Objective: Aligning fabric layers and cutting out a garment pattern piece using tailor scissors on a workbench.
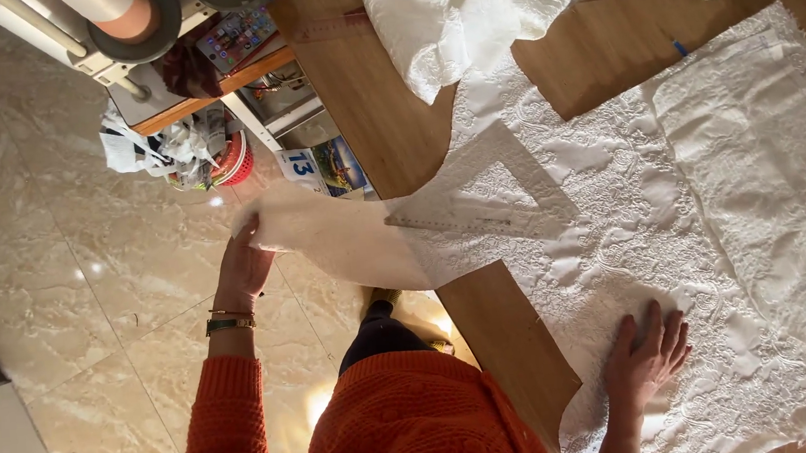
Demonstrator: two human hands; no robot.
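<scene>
My left hand is out over the floor beside the table, gripping the edge of a pale sheet of cloth that trails off the table's edge. Flat on the white lace fabric, fingers spread, rests my right hand, near the front of the wooden table. A clear triangular ruler lies on the lace between the two hands, next to the pale sheet. I wear an orange knitted sweater and a bracelet on the left wrist.
A bunched white cloth and two wooden rulers lie at the table's far end. A basket of scraps and a bench with large spools stand on the glossy tiled floor to the left.
</scene>
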